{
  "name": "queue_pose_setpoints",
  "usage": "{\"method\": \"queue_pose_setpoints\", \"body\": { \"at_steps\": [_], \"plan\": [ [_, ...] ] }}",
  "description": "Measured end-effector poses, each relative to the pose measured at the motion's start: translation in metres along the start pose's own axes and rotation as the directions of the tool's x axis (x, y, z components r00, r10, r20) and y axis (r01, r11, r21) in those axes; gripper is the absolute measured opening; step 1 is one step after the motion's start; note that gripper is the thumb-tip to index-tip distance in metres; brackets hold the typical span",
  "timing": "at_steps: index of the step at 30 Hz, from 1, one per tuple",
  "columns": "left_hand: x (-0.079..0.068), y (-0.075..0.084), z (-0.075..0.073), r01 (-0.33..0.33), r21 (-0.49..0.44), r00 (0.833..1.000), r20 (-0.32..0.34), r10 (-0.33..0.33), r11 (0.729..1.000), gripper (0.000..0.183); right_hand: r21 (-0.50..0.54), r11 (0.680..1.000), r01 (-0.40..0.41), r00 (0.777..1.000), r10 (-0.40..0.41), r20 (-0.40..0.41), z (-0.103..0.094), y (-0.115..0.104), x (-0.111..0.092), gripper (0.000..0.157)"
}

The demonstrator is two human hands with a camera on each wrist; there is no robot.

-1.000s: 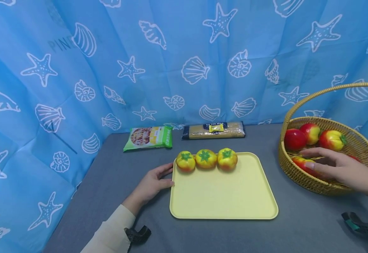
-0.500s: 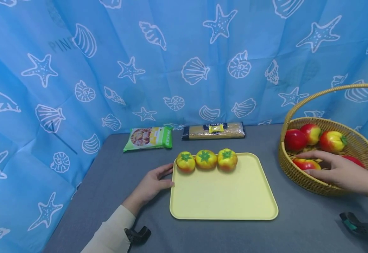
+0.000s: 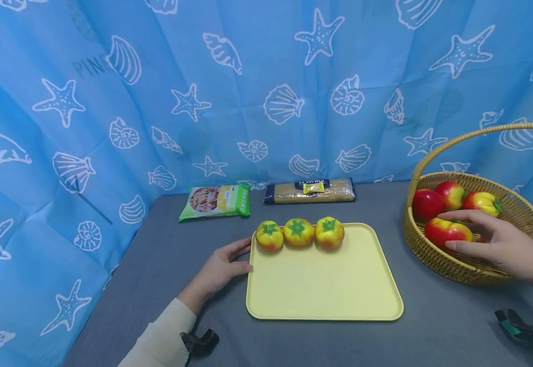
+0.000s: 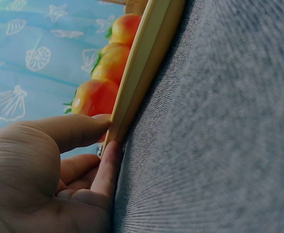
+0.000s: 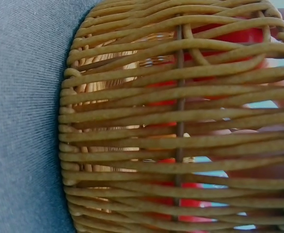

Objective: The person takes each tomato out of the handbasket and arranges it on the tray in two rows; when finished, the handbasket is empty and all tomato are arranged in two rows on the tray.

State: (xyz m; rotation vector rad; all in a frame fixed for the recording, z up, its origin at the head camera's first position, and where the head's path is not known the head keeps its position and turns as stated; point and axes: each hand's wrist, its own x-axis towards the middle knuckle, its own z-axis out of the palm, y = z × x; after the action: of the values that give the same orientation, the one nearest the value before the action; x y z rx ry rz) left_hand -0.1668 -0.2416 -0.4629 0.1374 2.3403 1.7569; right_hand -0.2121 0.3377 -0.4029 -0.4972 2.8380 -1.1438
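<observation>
My left hand (image 3: 220,265) pinches the left rim of a pale yellow tray (image 3: 323,290); in the left wrist view its thumb is on the rim and fingers (image 4: 110,165) lie against the edge. Three yellow-orange fruits with green star-shaped leaves, like tomatoes, stand in a row along the tray's back edge, the middle one (image 3: 298,232) between its neighbours. At right, my right hand (image 3: 500,244) reaches into a wicker basket (image 3: 450,270) and grips a smooth red-and-yellow fruit (image 3: 445,232) between thumb and fingers. The basket's woven wall hides most of this hand in the right wrist view.
Also in the basket are a dark red fruit (image 3: 427,204), a red-and-yellow one (image 3: 450,193) and a lobed one (image 3: 479,203). A green food bag (image 3: 216,200) and a spaghetti pack (image 3: 289,191) lie behind the tray. The basket handle (image 3: 468,135) arches high.
The red-and-yellow fruit at my right hand has turned and shifted slightly up in view, showing more of itself between thumb and fingers. My left hand and the tray have stayed put.
</observation>
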Motion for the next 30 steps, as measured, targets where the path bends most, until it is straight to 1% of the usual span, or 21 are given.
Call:
{"method": "queue_pose_setpoints", "body": {
  "at_steps": [8, 13, 18, 24, 30],
  "plan": [
    [0.0, 0.0, 0.0, 0.018, -0.017, 1.0, 0.001, -0.018, 1.0, 0.075, 0.014, 1.0, 0.026, 0.995, -0.025, -0.095, 0.002, -0.006, -0.001, 0.059],
    [0.0, 0.0, 0.0, 0.015, -0.019, 1.0, 0.004, -0.015, 1.0, 0.075, 0.016, 0.998, 0.063, 0.985, -0.06, -0.161, 0.004, -0.01, -0.003, 0.057],
    [0.0, -0.001, 0.001, 0.015, -0.029, 1.0, 0.005, -0.015, 0.999, 0.075, 0.029, 0.996, 0.084, 0.974, -0.076, -0.215, 0.004, -0.018, -0.005, 0.055],
    [0.001, -0.001, 0.002, 0.013, -0.039, 1.0, 0.0, -0.013, 0.999, 0.075, 0.082, 0.985, 0.155, 0.96, -0.131, -0.246, 0.005, -0.03, -0.008, 0.056],
    [0.001, -0.001, 0.002, 0.018, -0.031, 1.0, -0.004, -0.018, 0.999, 0.075, 0.155, 0.955, 0.255, 0.942, -0.209, -0.261, 0.009, -0.046, -0.009, 0.067]
  ]
}}
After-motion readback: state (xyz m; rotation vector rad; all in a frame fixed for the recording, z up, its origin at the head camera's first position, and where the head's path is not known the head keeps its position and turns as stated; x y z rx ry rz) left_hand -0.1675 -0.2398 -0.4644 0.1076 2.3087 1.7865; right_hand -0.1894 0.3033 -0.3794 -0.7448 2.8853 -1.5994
